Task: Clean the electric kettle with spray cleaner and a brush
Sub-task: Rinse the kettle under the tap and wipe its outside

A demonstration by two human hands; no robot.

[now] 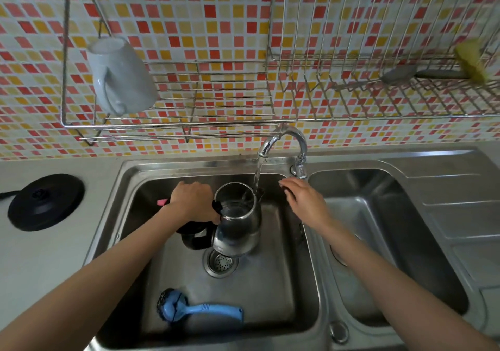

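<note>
Forearms reach in from the bottom edge toward the left basin of a steel sink (311,283). Nearest the person, a blue brush (198,310) lies loose on the basin floor, in front of the drain strainer (220,264). Beyond the strainer the kettle (238,223) is held just above the basin floor, lid open, mouth up under the tap (284,139), and a thin stream of water (257,172) runs into it. The left hand (193,202) is closed around the kettle's black handle. The right hand (304,198) hangs beside the kettle with fingers loosely spread, gripping nothing, near the tap's base. On the counter to the left sits the black kettle base (44,202), well apart from the sink. Above, a white mug (119,75) hangs on a wire rack (189,102).

Risks, as a judgement: the kettle could overfill and grow heavy in a one-handed hold, then tip or slip; water could splash out toward the base.

No spray bottle is visible. A small pink object behind the left hand is mostly hidden and cannot be identified. The water level inside the kettle is hard to read, and items on the upper right rack are blurred.
</note>
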